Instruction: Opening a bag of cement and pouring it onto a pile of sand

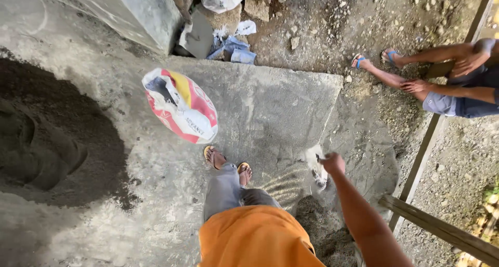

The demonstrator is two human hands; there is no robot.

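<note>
I look straight down at my orange shirt and my feet in sandals on a grey concrete slab [270, 106]. My right hand [333, 163] is stretched out to the right, fingers closed on a crumpled white bag or cloth [316, 164] that hangs near the ground. A red, yellow and white cement sack [182, 107] with an open top stands just ahead of my feet. My left hand is out of sight.
A dark heap of sand or mortar [47, 137] covers the left. Another person [457, 85] sits at the right in blue sandals. A concrete block [130, 12], rubble and plastic scraps lie at the top. A wooden board [442, 230] runs at lower right.
</note>
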